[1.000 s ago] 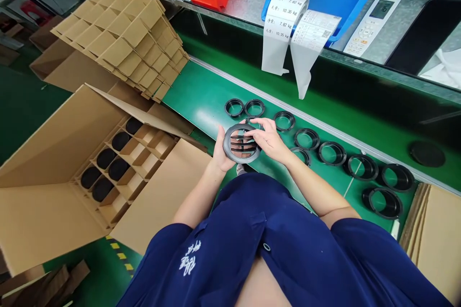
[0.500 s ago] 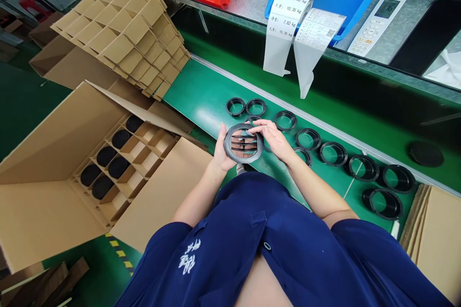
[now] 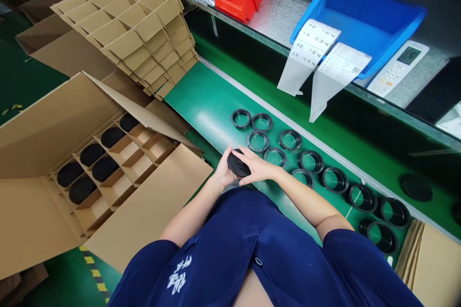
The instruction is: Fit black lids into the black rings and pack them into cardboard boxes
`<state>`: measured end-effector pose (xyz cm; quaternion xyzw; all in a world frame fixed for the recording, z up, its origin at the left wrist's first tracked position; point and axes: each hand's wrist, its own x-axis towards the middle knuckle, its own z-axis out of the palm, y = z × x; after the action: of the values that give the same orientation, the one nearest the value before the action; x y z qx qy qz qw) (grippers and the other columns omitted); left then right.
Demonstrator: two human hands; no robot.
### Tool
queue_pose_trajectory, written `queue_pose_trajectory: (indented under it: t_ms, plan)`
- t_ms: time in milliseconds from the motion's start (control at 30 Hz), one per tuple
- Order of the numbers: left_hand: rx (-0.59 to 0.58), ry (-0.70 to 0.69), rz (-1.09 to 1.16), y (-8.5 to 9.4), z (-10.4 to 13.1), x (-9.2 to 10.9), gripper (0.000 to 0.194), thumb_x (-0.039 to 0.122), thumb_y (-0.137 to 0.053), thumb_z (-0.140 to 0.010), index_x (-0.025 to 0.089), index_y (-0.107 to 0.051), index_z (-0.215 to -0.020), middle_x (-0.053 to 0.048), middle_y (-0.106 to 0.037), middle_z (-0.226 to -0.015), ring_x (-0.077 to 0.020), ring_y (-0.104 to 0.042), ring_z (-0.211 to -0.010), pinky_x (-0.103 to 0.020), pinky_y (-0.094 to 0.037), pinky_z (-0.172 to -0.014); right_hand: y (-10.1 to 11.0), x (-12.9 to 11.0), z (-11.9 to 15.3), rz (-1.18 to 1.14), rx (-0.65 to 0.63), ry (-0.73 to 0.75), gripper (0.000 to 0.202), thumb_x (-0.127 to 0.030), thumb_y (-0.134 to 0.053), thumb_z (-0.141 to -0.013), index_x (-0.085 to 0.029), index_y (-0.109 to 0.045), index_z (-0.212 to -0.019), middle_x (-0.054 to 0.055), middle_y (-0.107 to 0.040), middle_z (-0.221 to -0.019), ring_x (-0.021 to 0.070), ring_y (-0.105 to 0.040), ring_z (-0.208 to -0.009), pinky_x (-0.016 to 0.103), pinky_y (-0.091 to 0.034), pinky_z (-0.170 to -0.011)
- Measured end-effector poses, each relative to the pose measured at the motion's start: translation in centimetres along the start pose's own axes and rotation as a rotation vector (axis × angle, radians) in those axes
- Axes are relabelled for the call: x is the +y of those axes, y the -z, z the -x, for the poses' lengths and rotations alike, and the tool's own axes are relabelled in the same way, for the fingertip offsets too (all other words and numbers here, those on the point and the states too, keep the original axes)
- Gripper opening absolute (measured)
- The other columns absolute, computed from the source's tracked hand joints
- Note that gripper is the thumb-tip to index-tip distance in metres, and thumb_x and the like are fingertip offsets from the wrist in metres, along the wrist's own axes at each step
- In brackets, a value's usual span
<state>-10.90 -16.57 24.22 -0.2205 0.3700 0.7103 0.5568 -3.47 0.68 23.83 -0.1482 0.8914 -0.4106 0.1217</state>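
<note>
- Black disc (image 3: 239, 163) in both hands, worked close to the body, over or just beside the near edge of the green table (image 3: 201, 105); could not tell which.
- Gripped the left rim with the left hand (image 3: 223, 169), some fingers hidden beneath; clasped the other side with the right hand (image 3: 257, 165), fingers on the far rim, thumb on the near one.
- Risked a fall to the floor (image 3: 63, 280), probably, by loosening both grips at once or squeezing a perhaps slick rim unevenly.
- Risked smudging or scuffing the disc's face by rubbing with bare fingertips.
- Held the right forearm (image 3: 298, 194) close beside the rings (image 3: 345, 183); could have nudged one out of place by swinging that elbow.
- Might have clipped the raised flap (image 3: 135, 110) of the box (image 3: 147, 196) by turning left too fast.
</note>
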Motion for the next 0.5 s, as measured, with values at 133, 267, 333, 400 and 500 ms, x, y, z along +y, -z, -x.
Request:
queue_pose_trajectory:
  t_ms: [133,267,333,400,500]
  plan:
    - [0.0,-0.086,0.08,1.4,-0.6,2.2,0.077,0.077,-0.04,-0.098,0.02,-0.055,-0.147,-0.017,-0.071,-0.129,-0.035,-0.069,-0.119,-0.053,-0.057,-0.099,-0.5,2.3,-5.3,-0.067,0.088,-0.007,0.118,-0.063,-0.09,-0.068,-0.024,-0.037,-0.165,0.02,-0.037,-0.16,0.0441,-0.036,-0.147,0.061,-0.035,-0.121]
    - [0.145,-0.153,0.084,4.4,-0.5,5.0,0.075,0.072,-0.04,-0.101,0.028,-0.033,-0.162,-0.02,-0.06,-0.145,-0.0303,-0.064,-0.128,-0.054,-0.053,-0.105,1.8,7.0,-12.9,0.11,0.317,-0.362,0.126,-0.064,-0.09,-0.067,-0.015,-0.03,-0.166,0.028,-0.024,-0.163,0.0513,-0.022,-0.151,0.069,-0.023,-0.122]
    - [0.176,-0.157,0.101,6.4,-0.2,6.0,0.073,0.066,-0.043,-0.103,0.024,-0.032,-0.162,-0.022,-0.058,-0.147,-0.0285,-0.064,-0.129,-0.047,-0.055,-0.104,3.0,9.5,-16.4,0.276,0.34,-0.532,0.129,-0.063,-0.091,-0.068,-0.014,-0.025,-0.168,0.03,-0.019,-0.166,0.0506,-0.019,-0.153,0.068,-0.017,-0.123]
    - [0.209,-0.147,0.141,8.5,0.2,6.4,0.07,0.061,-0.044,-0.105,0.02,-0.034,-0.16,-0.024,-0.058,-0.146,-0.0273,-0.066,-0.125,-0.043,-0.057,-0.101,3.6,11.6,-19.0,0.391,0.283,-0.612,0.129,-0.063,-0.09,-0.069,-0.014,-0.023,-0.168,0.031,-0.018,-0.167,0.0492,-0.02,-0.154,0.066,-0.013,-0.125]
    - [0.301,-0.126,0.205,11.3,0.6,6.4,0.061,0.054,-0.044,-0.107,0.018,-0.04,-0.156,-0.023,-0.061,-0.143,-0.0251,-0.071,-0.115,-0.039,-0.06,-0.095,3.6,13.0,-21.0,0.454,0.173,-0.663,0.128,-0.065,-0.087,-0.073,-0.011,-0.021,-0.168,0.032,-0.016,-0.168,0.0492,-0.017,-0.156,0.065,-0.008,-0.125]
